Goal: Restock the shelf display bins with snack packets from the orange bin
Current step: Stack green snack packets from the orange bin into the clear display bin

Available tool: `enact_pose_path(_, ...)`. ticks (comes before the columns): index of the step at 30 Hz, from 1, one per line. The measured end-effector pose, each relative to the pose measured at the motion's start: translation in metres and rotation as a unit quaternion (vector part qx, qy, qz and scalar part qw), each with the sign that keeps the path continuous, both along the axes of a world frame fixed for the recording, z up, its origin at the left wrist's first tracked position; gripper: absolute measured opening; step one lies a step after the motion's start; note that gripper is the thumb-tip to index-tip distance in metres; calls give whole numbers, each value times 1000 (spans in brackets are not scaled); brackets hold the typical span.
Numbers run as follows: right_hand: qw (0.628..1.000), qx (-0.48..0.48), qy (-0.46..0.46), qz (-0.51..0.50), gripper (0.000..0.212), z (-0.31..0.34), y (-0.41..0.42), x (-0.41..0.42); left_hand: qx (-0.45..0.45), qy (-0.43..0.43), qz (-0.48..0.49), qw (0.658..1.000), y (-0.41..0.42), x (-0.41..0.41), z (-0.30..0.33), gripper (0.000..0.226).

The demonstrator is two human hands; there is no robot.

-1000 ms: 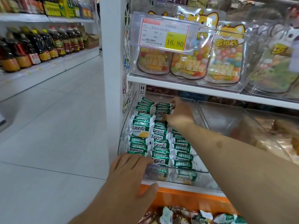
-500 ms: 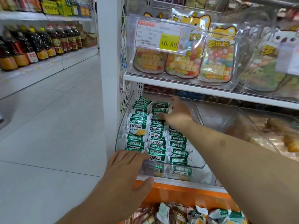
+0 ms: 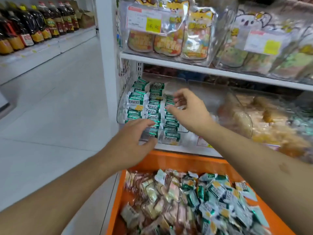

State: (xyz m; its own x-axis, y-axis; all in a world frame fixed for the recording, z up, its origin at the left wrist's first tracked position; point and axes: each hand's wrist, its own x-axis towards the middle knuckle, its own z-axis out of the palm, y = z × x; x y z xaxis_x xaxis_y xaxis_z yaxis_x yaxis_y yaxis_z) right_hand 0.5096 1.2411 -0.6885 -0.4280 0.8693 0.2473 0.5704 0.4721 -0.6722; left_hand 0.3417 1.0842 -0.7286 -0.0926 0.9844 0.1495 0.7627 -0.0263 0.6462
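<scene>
From my feed, both hands are empty: left hand (image 3: 133, 141) spread at the clear display bin (image 3: 171, 141) front, right hand (image 3: 189, 111) loosely curled over the green snack packets (image 3: 145, 106) (blurry). Orange bin (image 3: 179, 162) sits at 6 o'clock.

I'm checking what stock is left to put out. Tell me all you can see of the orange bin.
The orange bin sits low in front of the shelf, below both hands. It looks like smooth plastic with straight walls, open-topped. It holds a loose heap of small snack packets, brownish ones to its left, green-and-white ones to its right. Neither hand touches it.
</scene>
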Motion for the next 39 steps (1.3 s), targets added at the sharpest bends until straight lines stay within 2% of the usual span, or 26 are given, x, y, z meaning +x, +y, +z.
enact_pose_path(3,999,-25,21,12,28,-12,-45,45,-3,-34,0,999,-11,22,5,48)
enact_pose_path(6,995,-90,29,15,24,-36,-81,91,-28,-48,-6,998,-20,42,-4,42)
enact_pose_path(15,962,-236,-109,-82,20,-156,-104,200,-191,-19,-63,979,-28,116,-89,38)
enact_pose_path(18,949,-276,-132,-75,25,-197,-88,211,-227,-17,-41,973,-15,128,-131,39)
enact_pose_path(22,941,-275,-182,-70,45,-245,-65,210,-286,-2,12,958,8,124,-185,59)
enact_pose_path(25,938,-260,-213,-83,59,-272,-49,210,-309,45,36,949,31,118,-222,69)
enact_pose_path(29,923,-259,-273,-78,68,-303,-37,209,-336,108,17,936,65,119,-249,63)
enact_pose_path(33,928,-278,-232,-86,58,-326,-39,205,-345,138,40,927,82,120,-273,54)
enact_pose_path(37,939,-250,-210,-110,49,-326,-41,205,-294,154,51,942,80,117,-275,50)
enact_pose_path(39,940,-250,-200,-117,47,-320,-42,206,-273,135,53,951,75,116,-268,51)
